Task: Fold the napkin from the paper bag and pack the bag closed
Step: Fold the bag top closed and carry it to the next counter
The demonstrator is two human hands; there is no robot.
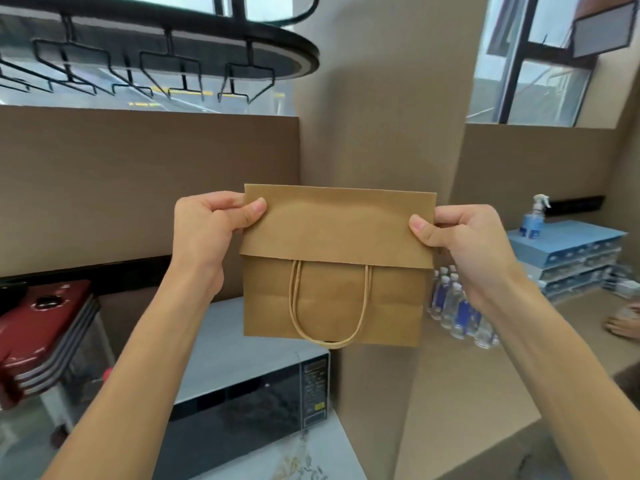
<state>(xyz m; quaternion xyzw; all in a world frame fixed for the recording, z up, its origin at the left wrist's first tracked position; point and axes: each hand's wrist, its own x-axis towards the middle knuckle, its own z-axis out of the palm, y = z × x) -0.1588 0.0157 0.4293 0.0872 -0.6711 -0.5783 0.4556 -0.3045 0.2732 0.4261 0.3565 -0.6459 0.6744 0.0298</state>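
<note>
A brown paper bag (334, 299) hangs in the air in front of me, above a microwave. Its top is folded down toward me as a wide flap (337, 226), and a twisted paper handle (329, 306) dangles below that flap. My left hand (211, 230) pinches the flap's left end, thumb on the front. My right hand (460, 237) pinches the flap's right end the same way. No napkin is visible; the bag's inside is hidden.
A microwave (249, 403) sits below the bag on a light counter. A red lidded appliance (45, 327) stands at the left. Water bottles (457, 306), blue boxes (568, 251) and a spray bottle (535, 216) are at the right. A cardboard-coloured pillar (381, 116) rises behind.
</note>
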